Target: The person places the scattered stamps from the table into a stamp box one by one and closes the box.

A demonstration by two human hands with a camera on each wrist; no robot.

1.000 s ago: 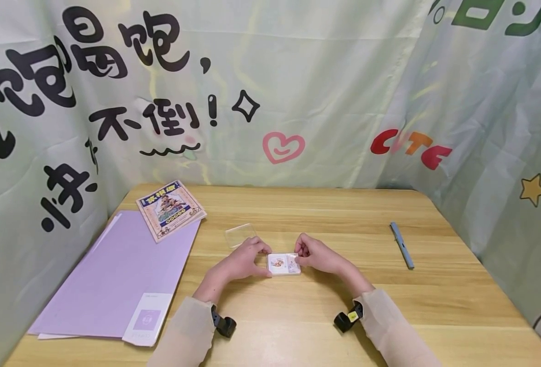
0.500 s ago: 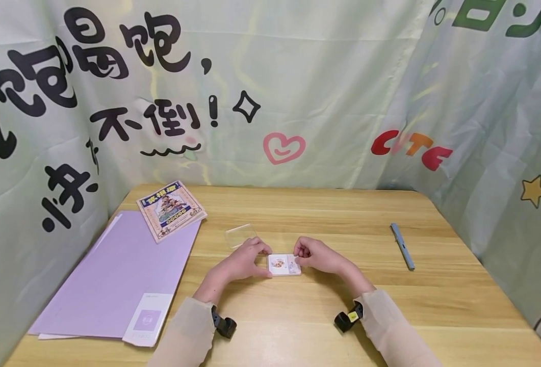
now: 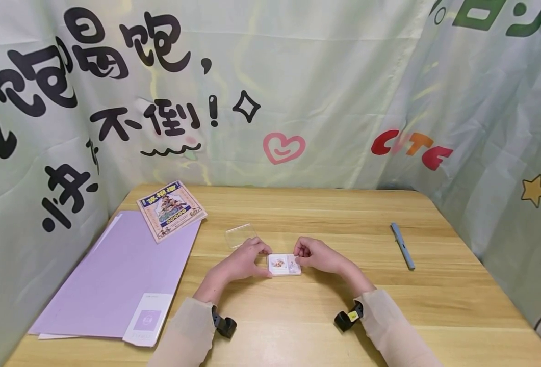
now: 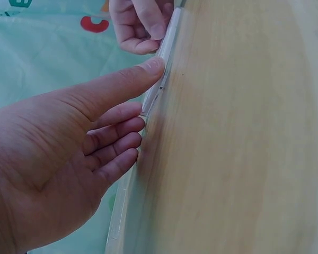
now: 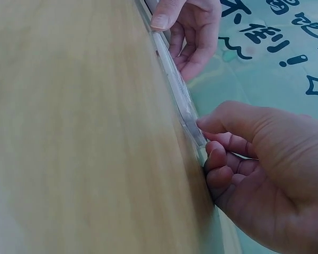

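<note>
A small flat clear plastic box with printed cards or stickers in it lies on the table between the two hands. My left hand holds its left end, thumb on the near edge and fingers at the far edge. At the right end, my right hand pinches a corner with thumb and index finger, its other fingers curled in. In the right wrist view the thumb rests right at the end of the box. Behind the left hand lies a clear plastic lid, partly covered by the fingers.
A large lilac folder lies at the left with a colourful printed booklet on its far corner. A white packet with a lilac square overlaps its near edge. At the right is a blue pen. Printed curtains surround the table.
The right hand shifts very slightly at the box's right end between the first frame and the second. Otherwise both hands and the box keep their places.
</note>
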